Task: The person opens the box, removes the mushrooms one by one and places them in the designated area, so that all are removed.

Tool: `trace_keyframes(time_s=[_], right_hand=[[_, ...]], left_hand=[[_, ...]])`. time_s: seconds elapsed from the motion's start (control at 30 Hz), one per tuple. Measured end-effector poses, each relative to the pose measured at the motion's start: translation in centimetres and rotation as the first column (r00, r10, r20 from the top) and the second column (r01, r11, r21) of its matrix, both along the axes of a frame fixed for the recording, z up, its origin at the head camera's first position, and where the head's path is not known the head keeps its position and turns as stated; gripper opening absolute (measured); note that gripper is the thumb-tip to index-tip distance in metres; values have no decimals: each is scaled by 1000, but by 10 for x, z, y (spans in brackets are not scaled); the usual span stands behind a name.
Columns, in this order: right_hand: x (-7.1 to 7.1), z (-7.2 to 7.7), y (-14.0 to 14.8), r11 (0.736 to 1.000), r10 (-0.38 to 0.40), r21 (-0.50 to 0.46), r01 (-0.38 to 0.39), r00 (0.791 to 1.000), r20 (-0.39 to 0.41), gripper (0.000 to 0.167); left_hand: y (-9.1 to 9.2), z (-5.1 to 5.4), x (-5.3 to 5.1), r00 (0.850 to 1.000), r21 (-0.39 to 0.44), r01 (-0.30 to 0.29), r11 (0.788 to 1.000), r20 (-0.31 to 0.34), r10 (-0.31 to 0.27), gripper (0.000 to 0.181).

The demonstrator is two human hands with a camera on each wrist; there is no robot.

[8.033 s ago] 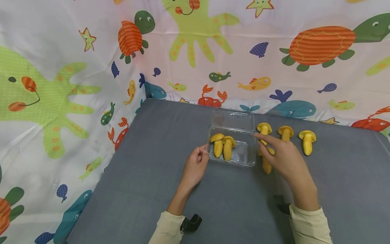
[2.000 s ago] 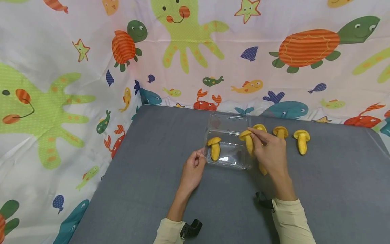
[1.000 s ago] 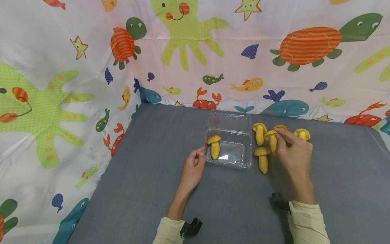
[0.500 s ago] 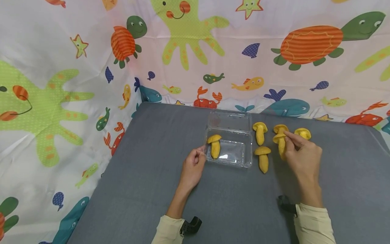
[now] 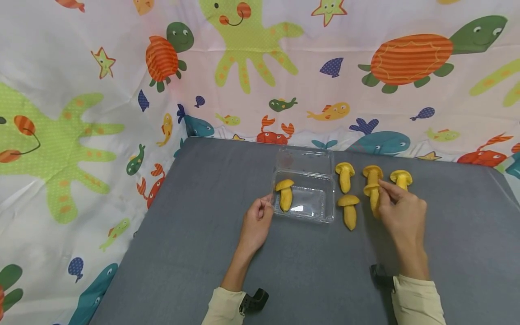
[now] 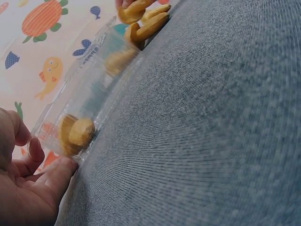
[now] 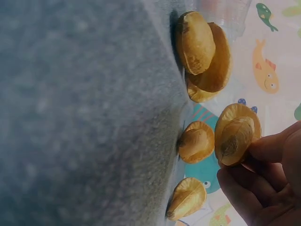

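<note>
A clear plastic clamshell box lies with its lid folded back on the grey table, and one yellow mushroom sits at its left side. My left hand pinches the box's left edge between thumb and fingers. To the right of the box, my right hand pinches another mushroom by its cap, held just above the table. In the right wrist view its stem faces the camera. Several more mushrooms lie around it: a front one, a back one, and a right one.
Another mushroom lies directly behind the held one, partly covered by it. A white curtain printed with sea animals hangs along the table's back and left edges. The grey table extends toward the front.
Earlier, two mushrooms were in the box; my right hand has lifted the right one out and carried it rightward, and has lowered it slightly. My left hand stays at the box edge.
</note>
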State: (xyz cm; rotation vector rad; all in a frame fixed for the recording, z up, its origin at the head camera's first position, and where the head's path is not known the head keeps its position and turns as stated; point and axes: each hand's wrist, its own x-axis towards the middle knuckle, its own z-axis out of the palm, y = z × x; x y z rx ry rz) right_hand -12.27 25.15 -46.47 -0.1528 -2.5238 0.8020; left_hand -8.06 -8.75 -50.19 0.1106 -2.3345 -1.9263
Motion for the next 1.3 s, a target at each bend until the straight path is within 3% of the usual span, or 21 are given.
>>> trace_keyframes(time_s=[0.3,0.57,0.77,1.07,1.3], right_hand=[[3,-3,3,999,5,44,-7,999,48,25],[4,-3,6,995,39,85,-49,993,113,23],[6,-5,9,990,77,112,-90,990,115,21],[6,-8,13,987,102,118,-113,990,100,20],[7,-6,12,989,90,105,-108,982,164,22]], left_hand=[[-3,-1,0,999,-29,27,999,24,-26,12],[-4,-2,-1,999,-22,31,999,23,-31,13],[-4,-4,1,999,-13,27,1000,17,-27,13],[-3,-4,0,999,-7,32,999,9,-31,14],[-4,-4,-1,999,7,38,999,17,-38,14]])
